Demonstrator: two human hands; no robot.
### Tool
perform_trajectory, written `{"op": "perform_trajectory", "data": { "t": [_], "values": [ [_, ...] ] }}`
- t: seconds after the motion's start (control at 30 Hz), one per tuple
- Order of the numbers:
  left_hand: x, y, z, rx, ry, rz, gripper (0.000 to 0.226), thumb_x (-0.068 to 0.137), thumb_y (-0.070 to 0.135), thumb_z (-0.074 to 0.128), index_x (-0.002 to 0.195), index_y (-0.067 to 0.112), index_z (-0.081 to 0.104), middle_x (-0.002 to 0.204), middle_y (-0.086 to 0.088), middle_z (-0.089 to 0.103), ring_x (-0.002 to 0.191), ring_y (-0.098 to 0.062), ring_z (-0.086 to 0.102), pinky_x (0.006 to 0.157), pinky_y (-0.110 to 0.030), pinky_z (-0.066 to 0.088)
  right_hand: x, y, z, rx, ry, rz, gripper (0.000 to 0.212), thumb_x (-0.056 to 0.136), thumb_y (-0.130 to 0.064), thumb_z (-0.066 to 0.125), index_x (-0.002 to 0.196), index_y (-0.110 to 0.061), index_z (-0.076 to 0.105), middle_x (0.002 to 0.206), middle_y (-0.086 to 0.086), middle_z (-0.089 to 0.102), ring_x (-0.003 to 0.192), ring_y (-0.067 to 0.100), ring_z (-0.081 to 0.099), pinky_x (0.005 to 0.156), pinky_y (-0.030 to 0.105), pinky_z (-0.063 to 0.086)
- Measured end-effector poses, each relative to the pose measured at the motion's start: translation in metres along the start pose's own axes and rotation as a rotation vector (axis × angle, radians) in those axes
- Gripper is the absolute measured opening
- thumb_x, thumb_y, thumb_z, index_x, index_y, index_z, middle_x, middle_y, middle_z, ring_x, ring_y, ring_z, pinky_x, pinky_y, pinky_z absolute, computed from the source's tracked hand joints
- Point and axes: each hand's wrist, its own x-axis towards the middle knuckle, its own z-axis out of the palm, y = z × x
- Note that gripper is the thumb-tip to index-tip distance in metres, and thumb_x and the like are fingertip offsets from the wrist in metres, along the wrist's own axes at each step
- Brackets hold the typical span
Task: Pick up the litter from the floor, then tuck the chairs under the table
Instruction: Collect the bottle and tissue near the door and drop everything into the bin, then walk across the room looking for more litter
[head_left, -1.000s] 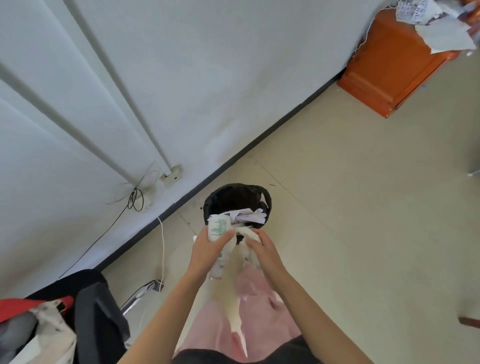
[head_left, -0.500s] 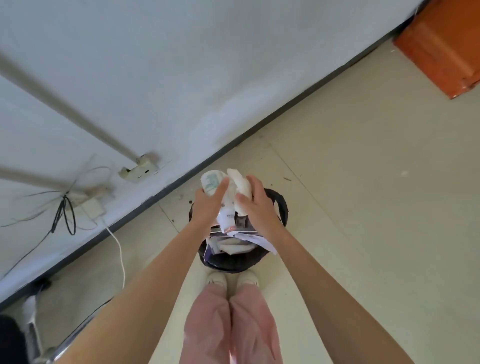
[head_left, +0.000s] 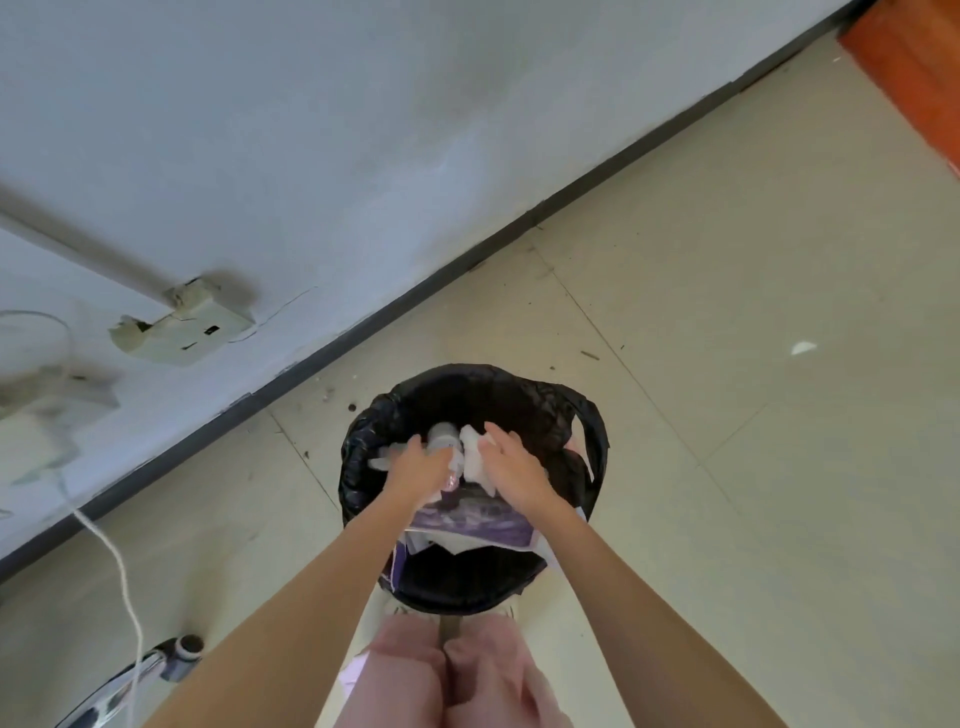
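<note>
A round bin lined with a black bag (head_left: 587, 415) stands on the floor just ahead of my feet. Both my hands reach down inside its mouth. My left hand (head_left: 415, 465) is closed around a plastic bottle (head_left: 445, 435). My right hand (head_left: 511, 470) presses on crumpled white paper (head_left: 471, 441) beside the bottle. Purple-printed paper litter (head_left: 467, 522) lies in the bin under my wrists. No chairs or table show in this view.
A white wall with a dark skirting (head_left: 519, 228) runs diagonally close behind the bin. A wall socket box (head_left: 182, 330) and a white cable (head_left: 111, 551) are at the left. An orange cabinet corner (head_left: 914, 67) sits top right. A small white scrap (head_left: 802, 348) lies on the tiles.
My hands have gone down from above the bin's rim into its mouth, carrying the bottle and the paper. The view has tilted further down over the bin.
</note>
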Motion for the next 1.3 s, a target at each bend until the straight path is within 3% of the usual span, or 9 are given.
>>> {"op": "perform_trajectory", "data": {
  "t": [0.17, 0.37, 0.5, 0.6, 0.73, 0.8, 0.93, 1.0, 1.3],
  "values": [
    [-0.034, 0.008, -0.023, 0.014, 0.125, 0.209, 0.04, 0.093, 0.016, 0.041, 0.133, 0.011, 0.043, 0.135, -0.01, 0.051, 0.119, -0.024, 0.05, 0.099, -0.031, 0.039, -0.02, 0.002, -0.028, 0.11, 0.075, 0.055, 0.04, 0.097, -0.024, 0.036, 0.135, -0.017, 0.044, 0.126, 0.003, 0.052, 0.114, 0.019, 0.048, 0.094, 0.028, 0.035],
    [-0.134, 0.071, -0.032, 0.038, 0.065, 0.395, 0.028, 0.094, 0.013, 0.043, 0.117, 0.01, 0.059, 0.115, -0.007, 0.064, 0.098, -0.016, 0.058, 0.079, -0.016, 0.039, -0.113, -0.028, -0.058, 0.327, 0.258, -0.108, 0.031, 0.095, -0.013, 0.043, 0.124, -0.017, 0.053, 0.123, -0.003, 0.058, 0.114, 0.01, 0.052, 0.093, 0.018, 0.038],
    [-0.22, 0.116, -0.028, 0.085, -0.021, 0.526, 0.027, 0.094, 0.013, 0.044, 0.117, 0.013, 0.059, 0.11, -0.004, 0.067, 0.103, -0.017, 0.06, 0.092, -0.025, 0.044, -0.198, -0.053, -0.094, 0.497, 0.383, -0.187, 0.029, 0.094, -0.011, 0.046, 0.12, -0.019, 0.057, 0.114, -0.009, 0.06, 0.104, 0.002, 0.054, 0.085, 0.002, 0.04],
    [-0.292, 0.136, -0.024, 0.155, -0.089, 0.596, 0.029, 0.093, 0.011, 0.044, 0.12, 0.014, 0.055, 0.111, -0.002, 0.066, 0.101, -0.013, 0.059, 0.087, -0.021, 0.043, -0.271, -0.06, -0.122, 0.58, 0.447, -0.2, 0.031, 0.095, -0.013, 0.046, 0.124, -0.019, 0.054, 0.116, -0.013, 0.057, 0.107, 0.001, 0.052, 0.077, -0.006, 0.036],
    [-0.376, 0.148, -0.015, 0.212, -0.186, 0.7, 0.03, 0.094, 0.008, 0.044, 0.122, 0.015, 0.052, 0.108, 0.001, 0.064, 0.088, 0.0, 0.055, 0.07, -0.001, 0.041, -0.364, -0.056, -0.143, 0.693, 0.562, -0.204, 0.033, 0.095, -0.015, 0.047, 0.127, -0.019, 0.052, 0.124, -0.011, 0.055, 0.113, 0.003, 0.05, 0.094, 0.011, 0.037],
    [-0.409, 0.153, -0.009, 0.25, -0.242, 0.759, 0.029, 0.094, 0.009, 0.045, 0.12, 0.017, 0.054, 0.108, 0.002, 0.065, 0.094, -0.004, 0.057, 0.077, -0.005, 0.04, -0.402, -0.049, -0.143, 0.715, 0.638, -0.203, 0.034, 0.094, -0.014, 0.047, 0.128, -0.02, 0.051, 0.125, -0.011, 0.054, 0.114, 0.003, 0.05, 0.1, 0.018, 0.036],
    [-0.461, 0.149, 0.002, 0.368, -0.404, 0.854, 0.029, 0.094, 0.009, 0.046, 0.12, 0.02, 0.054, 0.108, 0.003, 0.065, 0.104, -0.01, 0.056, 0.09, -0.021, 0.039, -0.469, -0.029, -0.126, 0.745, 0.805, -0.149, 0.036, 0.094, -0.013, 0.046, 0.129, -0.021, 0.049, 0.122, -0.015, 0.052, 0.111, 0.002, 0.05, 0.088, 0.002, 0.035],
    [-0.48, 0.143, 0.009, 0.466, -0.488, 0.898, 0.029, 0.094, 0.01, 0.045, 0.119, 0.021, 0.054, 0.107, 0.004, 0.064, 0.103, -0.008, 0.056, 0.091, -0.022, 0.04, -0.498, -0.016, -0.11, 0.791, 0.908, -0.095, 0.035, 0.094, -0.012, 0.046, 0.128, -0.02, 0.05, 0.122, -0.01, 0.055, 0.11, 0.005, 0.052, 0.091, 0.008, 0.036],
    [-0.543, 0.07, 0.072, 0.95, -0.878, 1.024, 0.028, 0.094, 0.016, 0.045, 0.12, 0.021, 0.054, 0.103, 0.009, 0.064, 0.105, -0.012, 0.056, 0.082, -0.018, 0.038, -0.593, 0.054, 0.016, 1.281, 1.346, 0.176, 0.033, 0.093, -0.01, 0.045, 0.125, -0.018, 0.052, 0.118, -0.009, 0.056, 0.111, 0.012, 0.055, 0.093, 0.021, 0.04]
  ]
}}
